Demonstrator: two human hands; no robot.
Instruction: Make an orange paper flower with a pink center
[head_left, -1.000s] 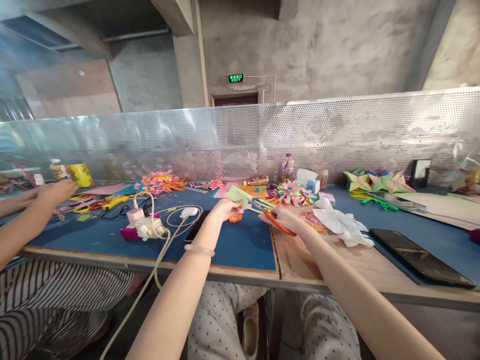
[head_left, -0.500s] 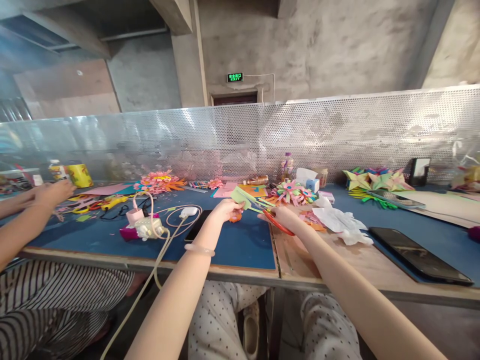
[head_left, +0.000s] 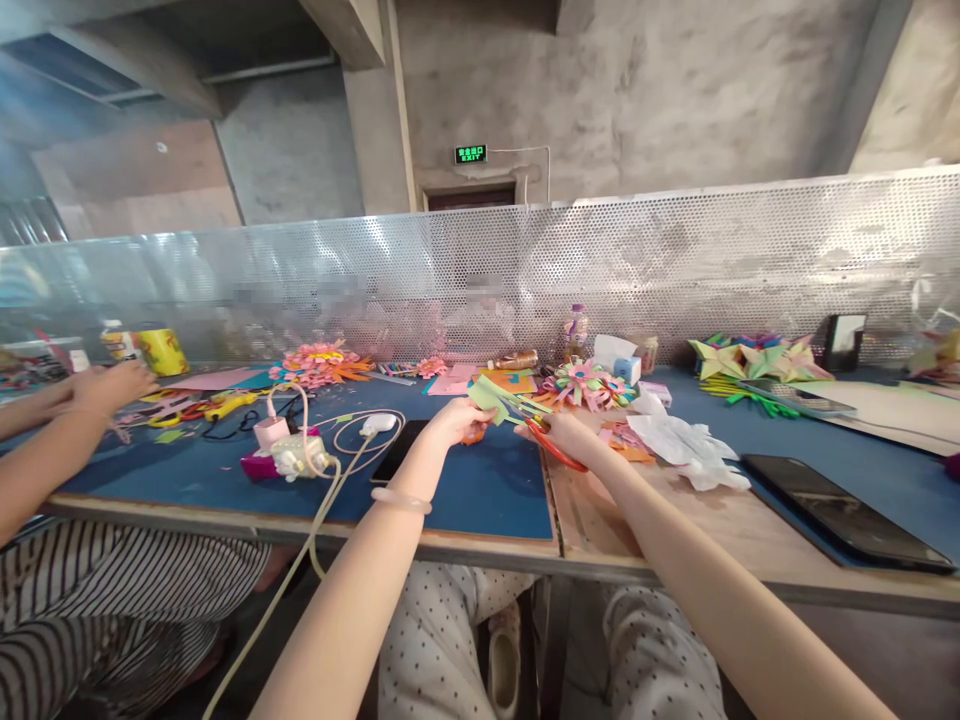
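I see my left hand [head_left: 455,420] pinching the light green paper sheet [head_left: 489,397] just above the blue mat [head_left: 480,490] while my right hand [head_left: 571,437] grips the orange-handled scissors [head_left: 546,440], whose blades could nick the near fingertips if the floppy sheet buckles

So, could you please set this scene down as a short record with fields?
Left hand: left hand pinches a green paper piece
Right hand: right hand grips orange-handled scissors, blades at the paper
Surface: blue mat on a wooden table
Nearby: paper flower, crumpled tissue, black phone, white charger
Other person: a co-worker's hand at far left
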